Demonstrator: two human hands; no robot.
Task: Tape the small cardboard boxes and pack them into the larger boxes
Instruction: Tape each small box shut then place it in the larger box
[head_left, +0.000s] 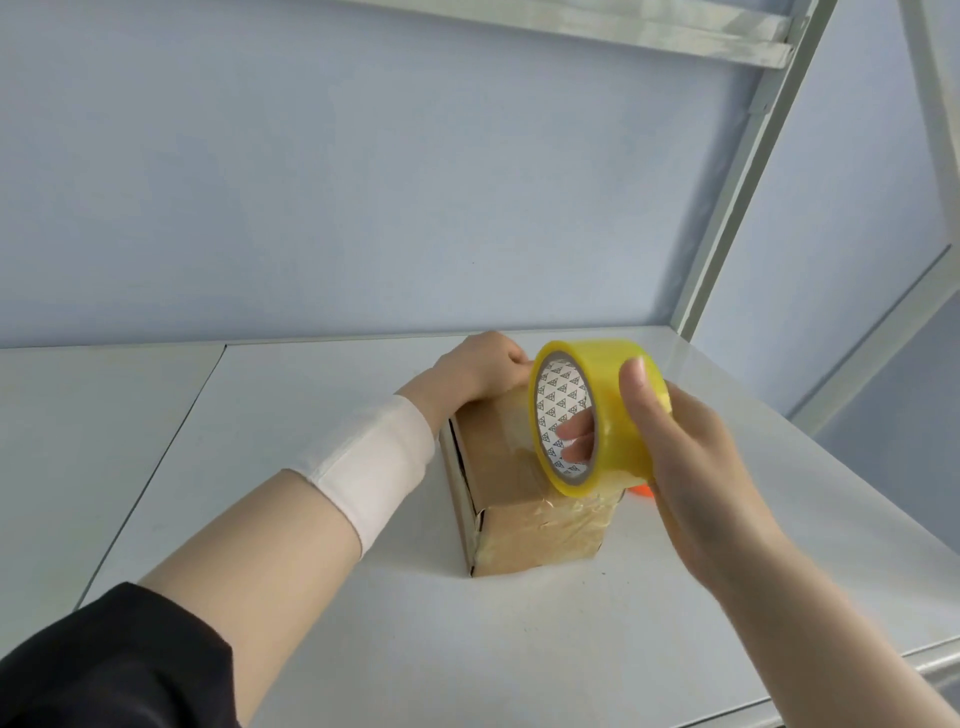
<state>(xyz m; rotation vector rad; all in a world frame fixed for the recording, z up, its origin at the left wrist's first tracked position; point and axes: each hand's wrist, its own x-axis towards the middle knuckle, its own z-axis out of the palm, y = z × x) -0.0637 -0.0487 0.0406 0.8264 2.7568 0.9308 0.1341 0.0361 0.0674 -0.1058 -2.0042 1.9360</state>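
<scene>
Cardboard, brown and box-shaped, sits at the middle of the pale grey bench (363, 623): a small cardboard box (519, 499) standing with one short end toward the near side, its top and near face already covered in wrinkled, glossy clear tape. The left hand (480, 370) reaches over from the left and lies across the far end of the box top, fingers curled down over the far edge and pressing on it; a white band (371, 460) wraps that forearm and a black sleeve (114, 660) shows nearer the elbow. The right hand (691, 457) holds a roll of yellowish transparent packing tape (597, 415) upright over the right side of the box, thumb laid on the outer rim and fingers hooked through the printed card core, closed firmly on it. The roll's lower edge touches the taped top. Just right of the box, a small orange object (640, 490) peeks out, mostly hidden behind the hand. Grey metal shelf framing (748, 171) rises at the far right against a pale blue wall.
</scene>
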